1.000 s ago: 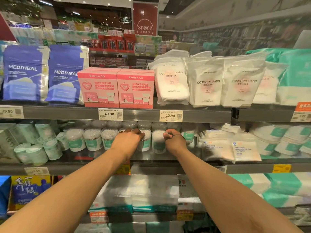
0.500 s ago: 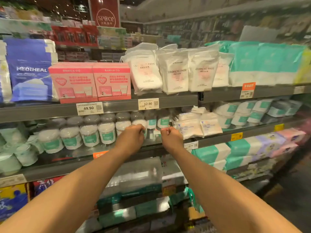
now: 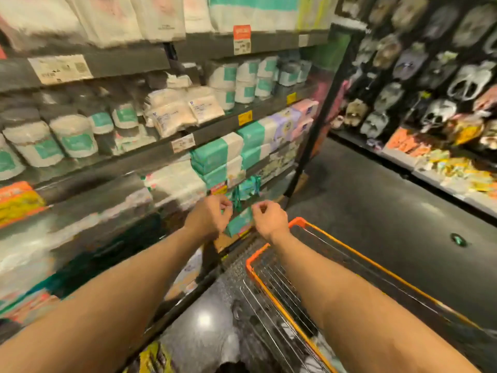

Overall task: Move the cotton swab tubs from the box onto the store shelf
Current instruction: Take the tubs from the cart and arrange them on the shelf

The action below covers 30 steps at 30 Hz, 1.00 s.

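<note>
Both hands hang in the air in front of the lower shelves, between the shelving and the cart. The left hand (image 3: 211, 215) and the right hand (image 3: 269, 220) are near each other, and each grip is loose and narrow, the fingers lightly curled round nothing. The cotton swab tubs (image 3: 72, 135) stand in rows on the middle shelf (image 3: 150, 154) up to the left. They are upright with their green labels facing out, which suits a shopper reading them from the aisle. The cart (image 3: 270, 294) with its orange rim sits just under the right forearm, handy for a downward reach (the box itself is not plainly visible, since blur hides what lies in the wire basket). Empty hands lowered toward the cart suggest, to my eye, that fetching more tubs is the step in hand
</note>
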### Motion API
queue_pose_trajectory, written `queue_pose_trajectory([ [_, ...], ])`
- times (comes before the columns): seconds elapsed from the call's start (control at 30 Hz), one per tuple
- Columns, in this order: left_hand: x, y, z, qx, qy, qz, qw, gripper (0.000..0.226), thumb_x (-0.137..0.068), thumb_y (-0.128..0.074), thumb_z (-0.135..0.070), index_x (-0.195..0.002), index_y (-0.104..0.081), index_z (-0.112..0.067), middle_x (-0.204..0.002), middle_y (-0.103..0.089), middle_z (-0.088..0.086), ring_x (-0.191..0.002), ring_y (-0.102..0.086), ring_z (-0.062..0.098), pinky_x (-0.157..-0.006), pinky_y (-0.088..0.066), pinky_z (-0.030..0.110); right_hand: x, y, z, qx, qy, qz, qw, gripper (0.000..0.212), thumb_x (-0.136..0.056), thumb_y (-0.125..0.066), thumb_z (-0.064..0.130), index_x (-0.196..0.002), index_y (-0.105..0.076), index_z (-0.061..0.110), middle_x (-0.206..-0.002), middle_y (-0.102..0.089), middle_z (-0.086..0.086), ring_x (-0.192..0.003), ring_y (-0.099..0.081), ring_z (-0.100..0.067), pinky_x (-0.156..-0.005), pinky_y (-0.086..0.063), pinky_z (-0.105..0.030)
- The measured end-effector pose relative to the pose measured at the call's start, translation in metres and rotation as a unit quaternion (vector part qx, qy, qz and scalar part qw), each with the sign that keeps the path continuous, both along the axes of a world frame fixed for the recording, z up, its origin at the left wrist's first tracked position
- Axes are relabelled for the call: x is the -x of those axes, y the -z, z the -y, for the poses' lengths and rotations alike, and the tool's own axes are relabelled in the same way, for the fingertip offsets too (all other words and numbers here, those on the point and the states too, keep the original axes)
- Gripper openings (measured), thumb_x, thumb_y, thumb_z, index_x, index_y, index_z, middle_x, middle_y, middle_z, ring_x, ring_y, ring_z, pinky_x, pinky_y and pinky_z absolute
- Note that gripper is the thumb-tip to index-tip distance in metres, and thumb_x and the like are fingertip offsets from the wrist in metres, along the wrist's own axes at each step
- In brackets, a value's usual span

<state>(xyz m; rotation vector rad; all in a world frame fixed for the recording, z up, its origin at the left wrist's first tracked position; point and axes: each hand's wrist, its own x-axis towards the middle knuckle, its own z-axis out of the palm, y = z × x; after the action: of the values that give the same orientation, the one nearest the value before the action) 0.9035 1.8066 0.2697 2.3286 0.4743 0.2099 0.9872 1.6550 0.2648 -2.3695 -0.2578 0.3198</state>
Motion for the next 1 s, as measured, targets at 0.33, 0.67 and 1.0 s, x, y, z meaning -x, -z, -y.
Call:
queue_pose_trajectory([
  [0.33, -0.071, 0.091, 0.203, 0.042, 0.156, -0.135, 0.978, 0.011, -0.092, -0.064, -0.016, -0.098, -0.073, -0.015, -0.103, -0.076, 0.004, -0.102, -0.07, 0.02, -0.089, -0.041, 0.02, -0.007, 0.091, 0.233, 0.049, 0.178, -0.122, 0.975, 0.026, -0.098, -0.055, 0.034, -0.105, -0.073, 0.017, -0.11, -0.074, -0.01, -0.109, -0.065, -0.031, -0.09, -0.05, -0.033],
  [0.67, -0.154, 0.223, 0.329, -0.002, 0.305, -0.316, 0.898, 0.016, -0.102, -0.052, -0.028, -0.102, -0.067, -0.022, -0.099, -0.071, -0.005, -0.087, -0.067, 0.024, -0.086, -0.053, 0.031, -0.035, 0.23, 0.387, 0.075, 0.287, -0.288, 0.91, 0.025, -0.098, -0.053, 0.03, -0.109, -0.071, 0.018, -0.115, -0.072, -0.01, -0.107, -0.065, -0.031, -0.079, -0.049, -0.027],
  [1.0, -0.172, 0.364, 0.396, -0.046, 0.347, -0.456, 0.818, 0.032, -0.099, -0.056, -0.033, -0.127, -0.065, -0.021, -0.122, -0.067, 0.01, -0.118, -0.061, 0.032, -0.096, -0.045, 0.032, -0.034, 0.382, 0.426, 0.088, 0.267, -0.402, 0.871, 0.042, -0.102, -0.055, 0.026, -0.141, -0.051, 0.011, -0.134, -0.06, -0.01, -0.123, -0.057, -0.03, -0.093, -0.042, -0.027],
])
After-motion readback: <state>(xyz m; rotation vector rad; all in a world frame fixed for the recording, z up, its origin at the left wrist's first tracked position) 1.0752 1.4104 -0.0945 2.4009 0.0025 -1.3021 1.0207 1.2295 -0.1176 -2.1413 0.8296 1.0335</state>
